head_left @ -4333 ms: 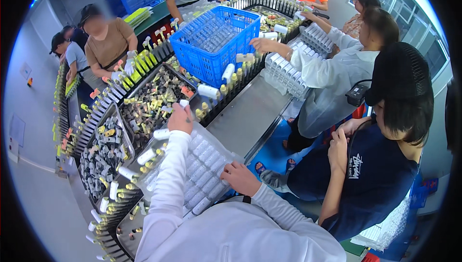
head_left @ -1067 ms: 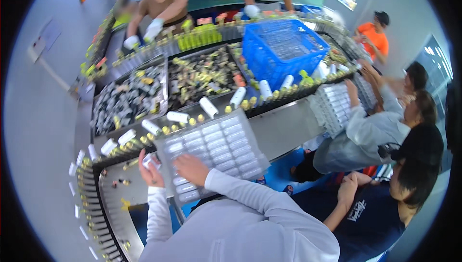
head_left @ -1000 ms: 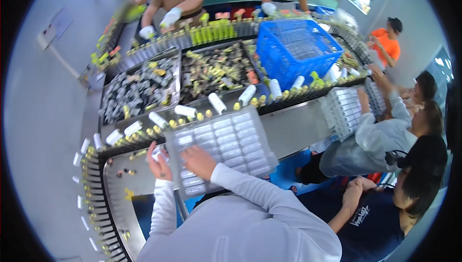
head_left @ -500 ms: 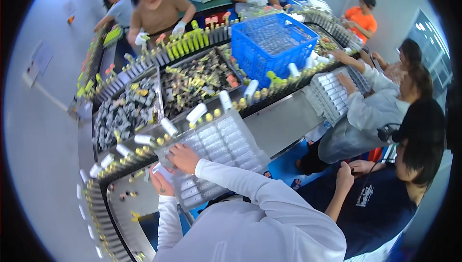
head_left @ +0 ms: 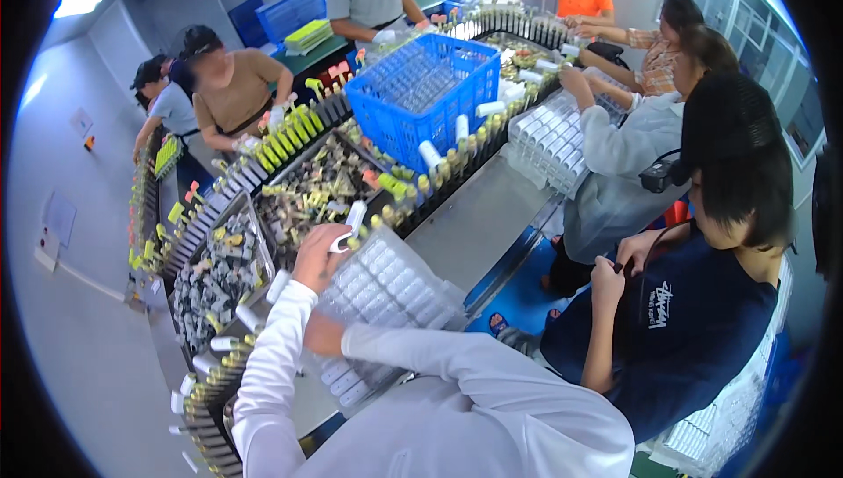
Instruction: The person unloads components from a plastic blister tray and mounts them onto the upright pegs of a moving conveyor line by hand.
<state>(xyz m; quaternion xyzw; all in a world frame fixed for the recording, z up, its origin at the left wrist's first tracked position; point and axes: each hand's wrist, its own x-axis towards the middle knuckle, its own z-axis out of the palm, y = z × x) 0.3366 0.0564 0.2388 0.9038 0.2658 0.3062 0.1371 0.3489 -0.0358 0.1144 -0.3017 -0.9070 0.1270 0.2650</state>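
Observation:
My left hand (head_left: 320, 254) reaches to the edge of the conveyor, its fingers closed round a white plastic piece (head_left: 355, 216) that stands up at an angle. Lower down and closer to me, my right hand (head_left: 325, 335) is smeared by motion at the left side of a clear plastic tray (head_left: 399, 283); its fingers cannot be made out. Moulded rows of pockets run across this tray. White pieces (head_left: 345, 383) fill pockets in its near rows. More white pieces sit on the yellow-tipped holders (head_left: 386, 215) of the curved conveyor beside my hands.
Inside the conveyor loop stand a blue crate (head_left: 421, 114) and metal bins of small grey parts (head_left: 215, 280) and mixed parts (head_left: 307, 188). A co-worker in dark clothes (head_left: 650, 329) stands close on my right. Beyond, another handles a tray of white pieces (head_left: 553, 140).
My left hand has moved up and away to the conveyor edge, onto a white piece. The right hand has drawn back toward me at the tray's left side. The whole view has shifted.

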